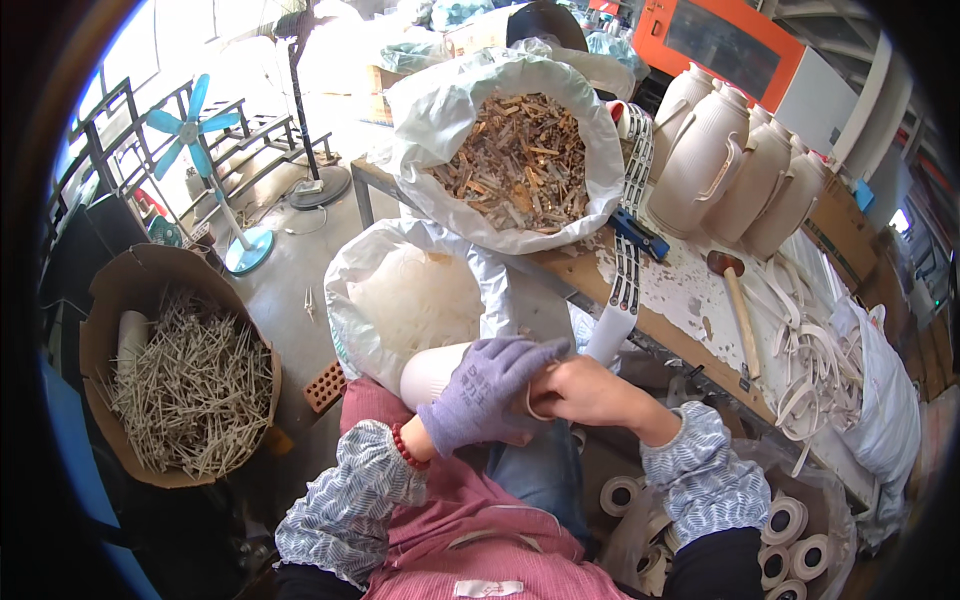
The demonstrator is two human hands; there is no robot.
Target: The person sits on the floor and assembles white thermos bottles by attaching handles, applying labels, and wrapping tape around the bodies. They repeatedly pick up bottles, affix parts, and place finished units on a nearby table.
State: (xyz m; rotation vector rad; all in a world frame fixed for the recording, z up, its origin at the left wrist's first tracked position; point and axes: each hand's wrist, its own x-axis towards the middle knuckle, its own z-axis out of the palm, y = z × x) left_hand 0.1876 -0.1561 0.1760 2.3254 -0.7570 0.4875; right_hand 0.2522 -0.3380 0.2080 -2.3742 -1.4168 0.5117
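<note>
A cream ribbed plastic jug body (430,373) lies sideways across my lap. My left hand (488,388), in a purple knit glove, is wrapped over the top of it. Bare and curled closed, my right hand (592,392) is pressed at the jug's right end, where a cream rim shows under the fingers. What the right fingers hold is hidden. Just beyond the hands, a white sack (352,290) holds pale translucent pieces. A white strip with black-and-white clips (625,275) hangs over the table edge near my right hand.
On the table (690,345) at right stand several cream jugs (700,165), a mallet (740,310), a blue tool (640,235) and cream straps (805,370). A sack of brown scraps (520,165) sits behind. Left are a carton of thin parts (190,390) and a fan (190,130); cream rings (785,520) lie lower right.
</note>
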